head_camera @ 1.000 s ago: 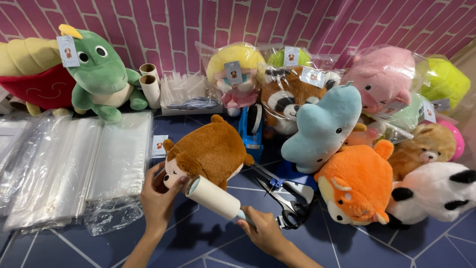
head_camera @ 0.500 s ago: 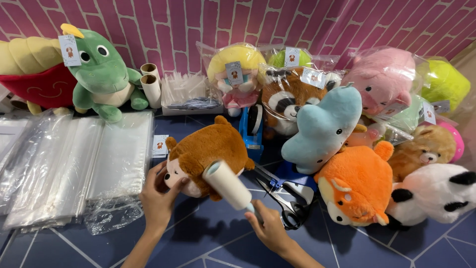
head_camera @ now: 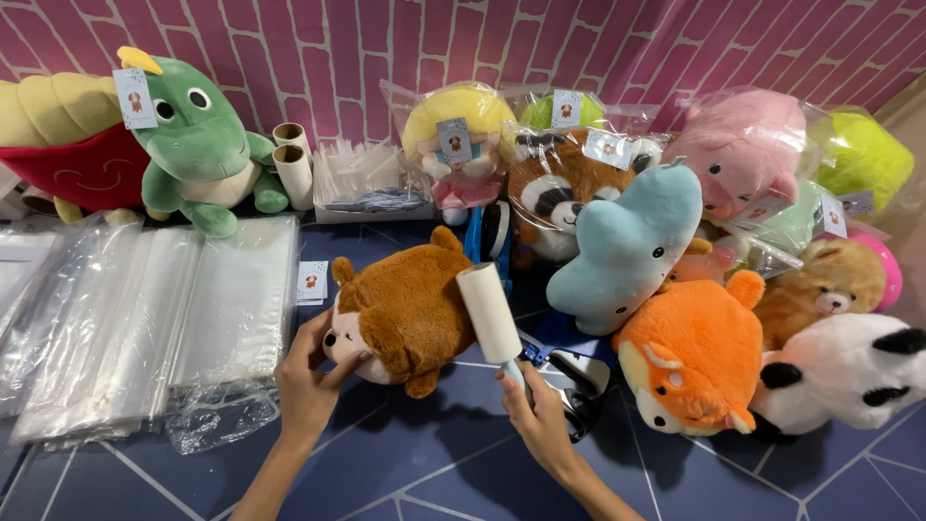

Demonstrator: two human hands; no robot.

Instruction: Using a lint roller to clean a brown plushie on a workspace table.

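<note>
A brown plush animal [head_camera: 410,304] lies on the blue tiled surface [head_camera: 405,463] in the middle. My left hand [head_camera: 307,381] grips its pale face from the left. My right hand [head_camera: 538,417] holds the light blue handle of a lint roller [head_camera: 489,313]. The roller's white cylinder stands nearly upright against the plush's right side.
Stacks of clear plastic bags [head_camera: 145,318] lie at the left. A green dinosaur plush [head_camera: 198,135] and cardboard tubes [head_camera: 292,159] stand at the back. Bagged and loose plush toys crowd the right, among them a light blue plush [head_camera: 627,246] and an orange one [head_camera: 699,362].
The lint roller has swung from lying low across the plush's front to nearly upright at its right side. My right hand moved right with it. My left hand stayed on the face.
</note>
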